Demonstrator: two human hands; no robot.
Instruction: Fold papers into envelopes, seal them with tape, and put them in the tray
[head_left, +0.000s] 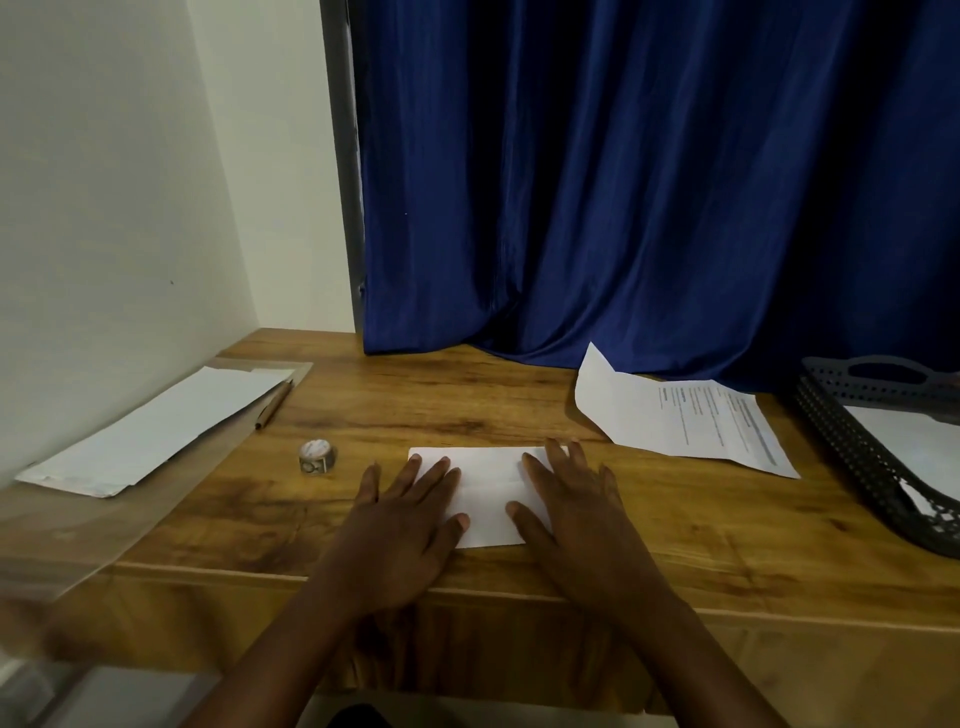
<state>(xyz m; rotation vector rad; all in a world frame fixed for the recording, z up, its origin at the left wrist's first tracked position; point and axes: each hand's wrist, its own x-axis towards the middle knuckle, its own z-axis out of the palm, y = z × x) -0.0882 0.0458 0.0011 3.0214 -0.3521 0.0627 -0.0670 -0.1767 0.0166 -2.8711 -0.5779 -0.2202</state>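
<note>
left hand (400, 525) flat on paper (488, 493), fingers straight | right hand (576, 509) same | tape (317, 456) left | tray (878, 457) right | bench (467, 405)

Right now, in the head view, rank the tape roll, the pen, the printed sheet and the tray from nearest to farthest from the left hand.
From the left hand:
1. Tape roll, just to its left on the table.
2. Pen, farther back on the left, beside the white papers.
3. Printed sheet, across on the right, past the right hand.
4. Tray, at the far right edge.
</note>
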